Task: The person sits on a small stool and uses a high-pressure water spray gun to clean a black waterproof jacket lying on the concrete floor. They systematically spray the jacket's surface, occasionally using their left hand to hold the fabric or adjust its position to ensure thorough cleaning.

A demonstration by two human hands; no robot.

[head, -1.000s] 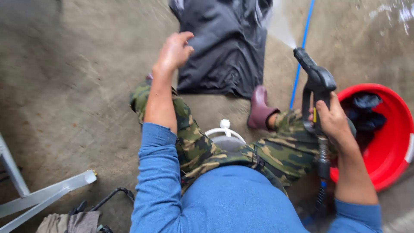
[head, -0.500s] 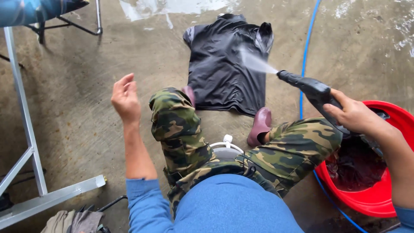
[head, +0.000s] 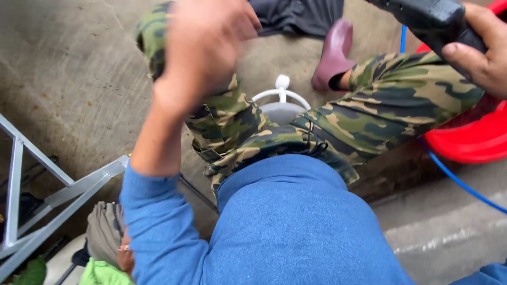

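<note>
No packages, labels, signs or screens show in this view.

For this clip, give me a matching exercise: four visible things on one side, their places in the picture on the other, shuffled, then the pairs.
Things:
1. round red plastic tub
2. maroon rubber clog
3. grey metal frame
4. black spray gun

Places:
A. lower left, on the concrete
B. top right, gripped by the right hand
C. right edge, beside the camouflage trouser leg
D. top centre, on a foot

Pairs: 1-C, 2-D, 3-A, 4-B
</note>
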